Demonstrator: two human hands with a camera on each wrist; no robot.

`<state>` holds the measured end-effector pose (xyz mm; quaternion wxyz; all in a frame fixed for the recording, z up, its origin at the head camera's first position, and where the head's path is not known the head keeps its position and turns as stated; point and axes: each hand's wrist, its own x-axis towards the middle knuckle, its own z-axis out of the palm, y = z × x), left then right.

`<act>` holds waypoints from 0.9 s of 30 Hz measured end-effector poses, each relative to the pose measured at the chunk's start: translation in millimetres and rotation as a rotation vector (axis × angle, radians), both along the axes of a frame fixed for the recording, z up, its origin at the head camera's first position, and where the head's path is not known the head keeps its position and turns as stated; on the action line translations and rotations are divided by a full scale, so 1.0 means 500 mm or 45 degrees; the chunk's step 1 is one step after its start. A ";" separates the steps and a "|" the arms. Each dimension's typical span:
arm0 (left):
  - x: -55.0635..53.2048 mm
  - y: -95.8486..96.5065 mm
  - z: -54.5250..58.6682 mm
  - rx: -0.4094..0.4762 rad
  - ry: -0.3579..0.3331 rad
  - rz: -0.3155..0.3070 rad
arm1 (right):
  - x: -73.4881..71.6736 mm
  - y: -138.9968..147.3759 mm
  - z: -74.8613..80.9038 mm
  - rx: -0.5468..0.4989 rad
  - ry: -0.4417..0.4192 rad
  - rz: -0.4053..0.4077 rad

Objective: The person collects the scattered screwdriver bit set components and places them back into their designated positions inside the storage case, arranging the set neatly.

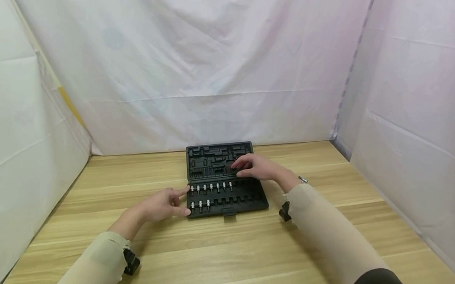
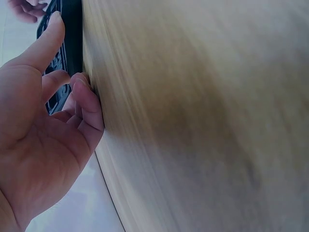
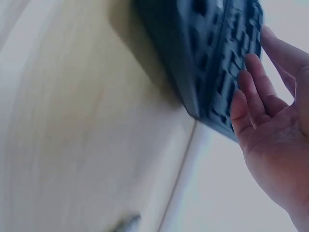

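Note:
A black plastic socket case (image 1: 246,208) lies unfolded on the table, its moulded lid (image 1: 205,161) towards the back. Silver bit sockets (image 1: 217,187) fill part of the base's rear row, and three sockets (image 1: 201,205) sit at the left of its front row. My left hand (image 1: 162,205) is at the case's left side, thumb at the front corner and index finger near the rear row; its other fingers bend inward. Over the right part of the lid hovers my right hand (image 1: 255,166), fingers loosely spread, with nothing visible between them.
A small silver piece (image 1: 303,179) lies on the table beyond my right wrist. The wooden table (image 1: 205,264) is bordered by white cloth behind (image 1: 214,71) and on both sides. Each wrist carries a black camera mount.

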<state>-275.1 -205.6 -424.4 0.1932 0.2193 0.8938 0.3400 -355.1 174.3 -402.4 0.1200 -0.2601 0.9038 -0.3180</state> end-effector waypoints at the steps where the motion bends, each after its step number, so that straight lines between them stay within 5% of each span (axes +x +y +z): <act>1: -0.001 0.000 0.000 0.000 0.000 0.001 | 0.003 0.011 0.006 -0.016 -0.001 0.003; 11: -0.005 -0.003 -0.002 -0.014 0.011 0.009 | 0.043 0.143 0.039 -0.005 -0.014 -0.120; 27: 0.001 0.002 0.000 0.004 0.007 -0.009 | 0.080 0.347 -0.010 0.111 0.018 -0.256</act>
